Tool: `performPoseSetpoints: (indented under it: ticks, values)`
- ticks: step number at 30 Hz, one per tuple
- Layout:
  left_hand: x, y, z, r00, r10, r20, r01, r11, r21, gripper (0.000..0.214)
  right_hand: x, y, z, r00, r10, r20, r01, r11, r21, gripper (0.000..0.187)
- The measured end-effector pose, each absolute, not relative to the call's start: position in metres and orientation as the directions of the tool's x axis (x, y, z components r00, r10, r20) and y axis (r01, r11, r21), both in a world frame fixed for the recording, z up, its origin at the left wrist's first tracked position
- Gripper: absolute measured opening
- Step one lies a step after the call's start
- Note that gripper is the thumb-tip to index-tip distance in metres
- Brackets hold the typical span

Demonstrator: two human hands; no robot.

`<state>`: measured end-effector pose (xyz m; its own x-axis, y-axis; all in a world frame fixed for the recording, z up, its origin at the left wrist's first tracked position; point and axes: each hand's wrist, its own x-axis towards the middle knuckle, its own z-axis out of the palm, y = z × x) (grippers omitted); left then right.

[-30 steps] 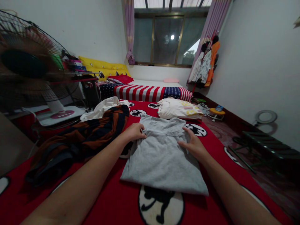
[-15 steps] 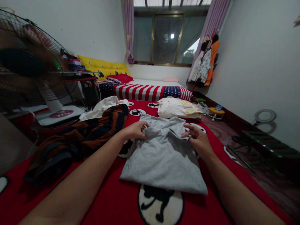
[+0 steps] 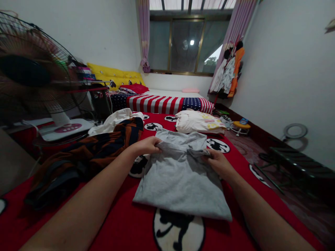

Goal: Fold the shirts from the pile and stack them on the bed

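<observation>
A grey T-shirt (image 3: 183, 184) lies partly folded on a red blanket (image 3: 117, 226) with round black-and-white animal prints. My left hand (image 3: 150, 144) pinches the shirt's left edge near the collar end. On the opposite edge, my right hand (image 3: 216, 160) grips a fold of the same fabric, fingers closed around it. Between the hands the cloth is creased, while its wide lower part rests flat toward me. The fingertips are partly hidden by the cloth.
Left of the shirt lie a brown-and-black striped garment (image 3: 89, 153) and a white garment (image 3: 115, 120). Folded pale clothes (image 3: 199, 120) sit beyond it. A running fan (image 3: 28, 69) stands at left; a dark bench (image 3: 303, 160) and a small yellow stool (image 3: 240, 125) are at right.
The fingers of both hands, loosely spread at the shirt's edges before, have closed on the fabric. My right hand has dropped slightly, and the fold it holds is lifted a little.
</observation>
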<state>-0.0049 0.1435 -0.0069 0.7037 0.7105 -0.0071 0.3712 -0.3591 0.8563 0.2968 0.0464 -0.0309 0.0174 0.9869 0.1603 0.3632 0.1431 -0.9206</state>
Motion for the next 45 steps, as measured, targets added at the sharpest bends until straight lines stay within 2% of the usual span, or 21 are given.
performPoseSetpoints:
  ticks: [4, 8, 10, 14, 16, 21, 25, 27, 29, 31, 33, 35, 37, 40, 43, 45]
  values:
    - [-0.002, 0.157, 0.003, 0.643, 0.757, 0.111, 0.211, -0.315, 0.925, 0.023, 0.295, 0.061, -0.015, 0.161, 0.984, 0.075, 0.086, 0.061, -0.994, 0.031]
    - [0.012, 0.193, 0.024, 0.520, 0.834, 0.188, 0.144, -0.302, 0.942, 0.032, 0.302, 0.106, 0.008, 0.271, 0.954, 0.129, -0.028, 0.142, -0.990, 0.033]
    - [0.022, 0.212, 0.027, 0.404, 0.895, 0.191, 0.159, -0.275, 0.948, 0.041, 0.308, 0.131, 0.010, 0.337, 0.928, 0.160, 0.015, 0.165, -0.986, 0.032]
    - [0.038, 0.236, 0.005, 0.060, 0.981, 0.184, 0.340, -0.194, 0.920, 0.060, 0.321, 0.158, -0.011, 0.459, 0.865, 0.201, 0.254, 0.089, -0.963, 0.040]
    - [0.037, 0.238, -0.014, -0.002, 0.984, 0.175, 0.391, -0.161, 0.906, 0.063, 0.328, 0.155, -0.030, 0.493, 0.842, 0.220, 0.318, 0.061, -0.946, 0.046]
    - [0.013, 0.217, -0.043, 0.059, 0.982, 0.181, 0.484, -0.187, 0.855, 0.057, 0.346, 0.116, -0.058, 0.387, 0.850, 0.358, 0.545, 0.103, -0.832, 0.041]
    - [-0.009, 0.173, -0.033, 0.257, 0.924, 0.283, 0.636, -0.382, 0.670, 0.047, 0.344, 0.073, -0.046, 0.266, 0.910, 0.318, 0.637, 0.082, -0.767, 0.030]
    - [-0.017, 0.141, -0.025, 0.382, 0.863, 0.329, 0.626, -0.504, 0.596, 0.035, 0.333, 0.048, -0.036, 0.178, 0.929, 0.324, 0.675, 0.124, -0.728, 0.028]
    - [-0.024, 0.107, -0.019, 0.559, 0.764, 0.322, 0.548, -0.632, 0.548, 0.031, 0.318, 0.022, -0.028, 0.042, 0.929, 0.367, 0.704, 0.233, -0.671, 0.026]
    - [-0.031, 0.076, -0.017, 0.720, 0.646, 0.251, 0.482, -0.727, 0.490, 0.039, 0.302, -0.003, -0.025, -0.169, 0.909, 0.381, 0.725, 0.376, -0.577, 0.025]
    - [-0.037, 0.055, -0.021, 0.793, 0.582, 0.183, 0.478, -0.779, 0.406, 0.058, 0.291, -0.020, -0.028, -0.375, 0.868, 0.326, 0.742, 0.492, -0.456, 0.032]
    - [-0.043, 0.046, -0.029, 0.780, 0.599, 0.180, 0.521, -0.781, 0.343, 0.056, 0.290, -0.028, -0.036, -0.483, 0.834, 0.266, 0.752, 0.551, -0.362, 0.046]
    - [-0.048, 0.047, -0.039, 0.736, 0.643, 0.212, 0.563, -0.755, 0.335, 0.044, 0.295, -0.028, -0.045, -0.493, 0.828, 0.268, 0.756, 0.560, -0.340, 0.040]
    - [-0.052, 0.058, -0.042, 0.713, 0.661, 0.233, 0.574, -0.742, 0.347, 0.049, 0.299, -0.022, -0.047, -0.436, 0.853, 0.288, 0.787, 0.516, -0.337, 0.040]
    - [-0.046, 0.069, -0.027, 0.702, 0.677, 0.221, 0.584, -0.724, 0.366, 0.046, 0.277, -0.018, -0.037, -0.361, 0.887, 0.288, 0.873, 0.430, -0.231, 0.034]
    - [-0.035, 0.079, -0.011, 0.645, 0.715, 0.270, 0.593, -0.691, 0.414, 0.043, 0.249, -0.012, -0.030, -0.337, 0.886, 0.319, 0.899, 0.404, -0.171, 0.060]
